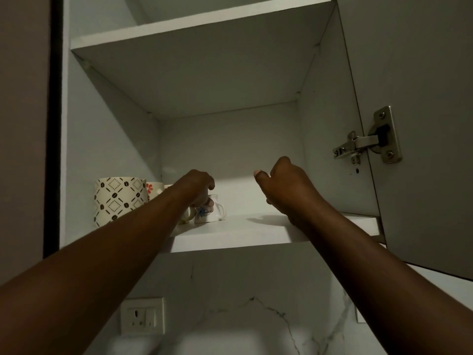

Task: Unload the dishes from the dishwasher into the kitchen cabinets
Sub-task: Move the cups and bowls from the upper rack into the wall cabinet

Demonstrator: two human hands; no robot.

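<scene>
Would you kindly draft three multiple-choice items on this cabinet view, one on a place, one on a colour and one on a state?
1. Where does the small cup with the blue flower print stand?
A. On the upper shelf
B. On the lowest shelf, right of the patterned mug
C. By the wall socket

2. What colour is the flower on the mug behind the patterned mug?
A. Red-orange
B. Green
C. Purple

3. What is the left hand doing?
A. Hanging idle
B. Pressing the cabinet door
C. Gripping the small cup from above

Answers:
1 B: the cup sits on the lowest shelf, right of the patterned mug.
2 A: a red-orange bloom shows on the flower mug.
3 C: the left hand curls over the cup's rim, while the right hand holds nothing and the cabinet door stands open.
</scene>
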